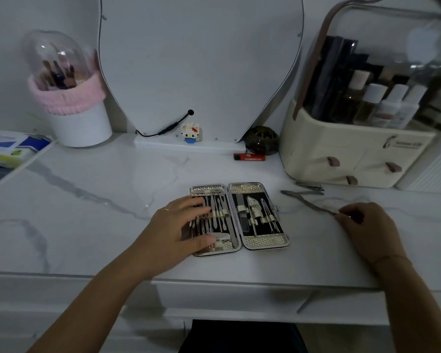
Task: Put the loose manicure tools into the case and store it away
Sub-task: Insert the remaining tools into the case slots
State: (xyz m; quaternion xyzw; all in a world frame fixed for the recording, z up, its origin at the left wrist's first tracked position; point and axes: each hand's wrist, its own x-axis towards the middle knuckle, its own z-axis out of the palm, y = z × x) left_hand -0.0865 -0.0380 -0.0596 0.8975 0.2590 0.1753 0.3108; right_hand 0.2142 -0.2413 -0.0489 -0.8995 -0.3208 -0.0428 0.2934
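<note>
1. Now, pressing down on the left half of the open silver-rimmed manicure case (265, 242) with the left hand (178, 225), fingers (199, 202) spread and relaxed over the strapped-in tools. Grasping nothing, just steadying.
2. Over on the right, pinching the handle tip of the slim grey metal cuticle nipper (308, 201) with the right hand (369, 228), fingers curled in on it. Otherwise lying flat on the white marble-patterned bench (87, 200), apart from the case.
3. Just beyond it, untouched near the cream plastic drawer organiser (341, 159): a small steel nail clipper (311, 186).
4. Risk one: gripped so near the end, likely to swing or slip on lifting, then skid across that smooth stone.
5. Risk two: splayed at the handles, so probably snagging on the elastic loops or neighbouring tools while sliding into a slot. Keep the left hand planted, or risk the light case scooting.
6. Risk three: pointed head aimed roughly toward the case and those left fingers. Worth steering wide.
7. Finally, don't close up with the clipper forgotten or a tool standing proud of its loop, likely to jam the lid.
</note>
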